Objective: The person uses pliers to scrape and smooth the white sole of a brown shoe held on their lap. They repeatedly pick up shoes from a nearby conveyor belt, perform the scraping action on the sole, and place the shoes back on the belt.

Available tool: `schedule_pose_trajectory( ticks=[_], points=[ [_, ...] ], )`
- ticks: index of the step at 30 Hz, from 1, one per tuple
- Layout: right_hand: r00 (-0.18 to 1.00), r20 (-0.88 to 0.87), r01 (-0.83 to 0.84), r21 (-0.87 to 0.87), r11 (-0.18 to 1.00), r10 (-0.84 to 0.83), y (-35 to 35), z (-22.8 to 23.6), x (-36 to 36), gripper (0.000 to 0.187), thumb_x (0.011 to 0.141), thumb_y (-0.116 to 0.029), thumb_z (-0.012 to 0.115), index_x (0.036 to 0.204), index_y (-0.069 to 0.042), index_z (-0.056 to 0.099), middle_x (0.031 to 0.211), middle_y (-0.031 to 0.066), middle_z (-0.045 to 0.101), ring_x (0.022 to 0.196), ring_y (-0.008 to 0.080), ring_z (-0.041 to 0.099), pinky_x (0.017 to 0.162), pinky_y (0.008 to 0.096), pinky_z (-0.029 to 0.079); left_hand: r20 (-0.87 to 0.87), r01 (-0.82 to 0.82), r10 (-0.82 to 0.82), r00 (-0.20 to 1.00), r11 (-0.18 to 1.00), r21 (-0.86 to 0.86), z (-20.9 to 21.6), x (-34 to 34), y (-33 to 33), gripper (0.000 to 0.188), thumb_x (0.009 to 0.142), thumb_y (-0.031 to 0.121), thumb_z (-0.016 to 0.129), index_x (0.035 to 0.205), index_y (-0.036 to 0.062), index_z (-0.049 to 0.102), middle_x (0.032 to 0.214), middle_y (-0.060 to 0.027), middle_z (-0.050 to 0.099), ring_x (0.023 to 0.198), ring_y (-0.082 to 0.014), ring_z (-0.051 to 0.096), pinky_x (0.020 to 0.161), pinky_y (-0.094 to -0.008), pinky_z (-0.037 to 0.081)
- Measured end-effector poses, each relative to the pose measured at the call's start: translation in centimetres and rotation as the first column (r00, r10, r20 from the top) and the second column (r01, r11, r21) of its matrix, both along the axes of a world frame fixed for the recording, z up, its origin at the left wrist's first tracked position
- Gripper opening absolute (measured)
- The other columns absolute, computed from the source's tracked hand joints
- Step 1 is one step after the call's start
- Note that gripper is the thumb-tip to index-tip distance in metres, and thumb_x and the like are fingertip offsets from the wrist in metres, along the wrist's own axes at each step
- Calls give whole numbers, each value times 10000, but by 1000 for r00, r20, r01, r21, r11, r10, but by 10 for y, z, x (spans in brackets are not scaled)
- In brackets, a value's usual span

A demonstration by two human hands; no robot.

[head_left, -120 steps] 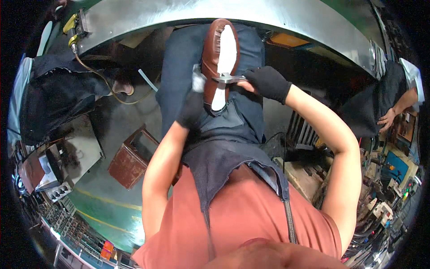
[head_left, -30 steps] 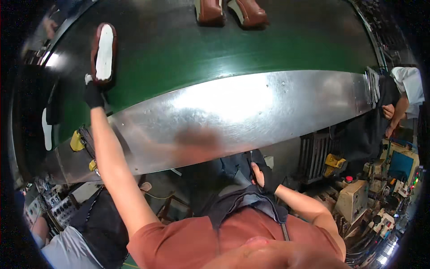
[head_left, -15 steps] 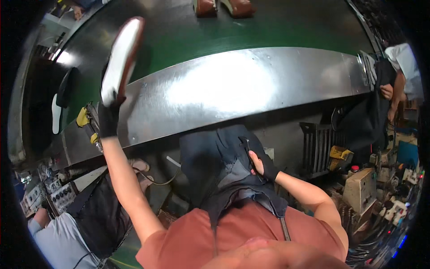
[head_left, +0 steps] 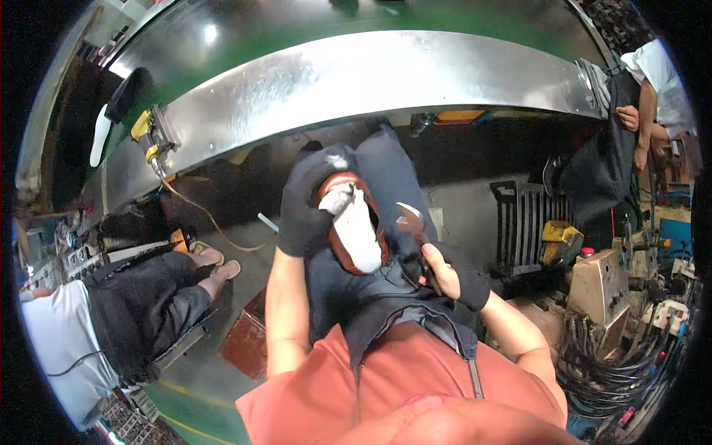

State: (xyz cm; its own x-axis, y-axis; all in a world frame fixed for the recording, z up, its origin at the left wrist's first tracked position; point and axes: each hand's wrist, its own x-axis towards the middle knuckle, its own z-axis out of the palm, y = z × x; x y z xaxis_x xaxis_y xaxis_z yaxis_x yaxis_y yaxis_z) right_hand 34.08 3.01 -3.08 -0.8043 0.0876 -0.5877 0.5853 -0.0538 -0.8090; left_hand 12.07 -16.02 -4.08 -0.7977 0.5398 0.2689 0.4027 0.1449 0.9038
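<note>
A brown shoe (head_left: 343, 251) with a white, foot-shaped underside turned up lies over my lap, its length running toward me. My left hand (head_left: 304, 215), in a dark glove, grips it from the left side near its far end. A white wrinkled patch shows close to the fingers. Just to the right, my right hand (head_left: 449, 278) is closed around a hand tool with a curved metal head (head_left: 412, 222). The tool's head points away from me, beside the shoe and apart from it. The right thumb and fingertips stick out bare from the dark glove.
Ahead runs a metal ledge (head_left: 356, 78) along a green belt. A yellow-and-black tool (head_left: 145, 137) with a hose rests on its left part, near a white sole (head_left: 99, 137). People sit at left and stand at far right. A control box (head_left: 599, 285) stands at right.
My left hand has brought the shoe from above the belt back over my lap. My right hand has turned the tool so its metal head shows. The view has shifted too.
</note>
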Motion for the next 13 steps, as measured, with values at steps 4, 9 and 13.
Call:
schedule_pose_trajectory(
  ticks=[4, 9, 13],
  points=[
    [973, -38, -231, -104, 967, 228, -14, 40, -10, 403, 990, -390, 303, 981, -52, 522, 840, -2, 555, 718, 81, 516, 668, 245, 448, 70, 136, -128, 989, 981, -141, 4, -9, 27, 387, 914, 368, 490, 954, 6, 621, 939, -97, 641, 886, -219, 598, 831, -334, 441],
    [983, -138, -141, -146, 979, 121, -26, 7, -70, 477, 991, -370, 311, 1323, -42, 409, 1272, 43, 485, 1106, 114, 460, 848, 245, 419, 495, -107, -121, 860, 907, 407, -50, -23, 46, 555, 952, 434, 334, 845, -7, 652, 840, -79, 669, 759, -193, 625, 724, -322, 474],
    [978, -60, -206, -382, 901, 199, 6, -14, -97, 459, 976, -380, 346, 1357, -131, 408, 1289, 91, 485, 1134, 118, 471, 903, 253, 402, 168, -10, -21, 986, 983, 183, -27, -19, 50, 679, 917, 580, 258, 884, 43, 671, 904, -125, 670, 862, -218, 624, 832, -322, 453]
  ],
)
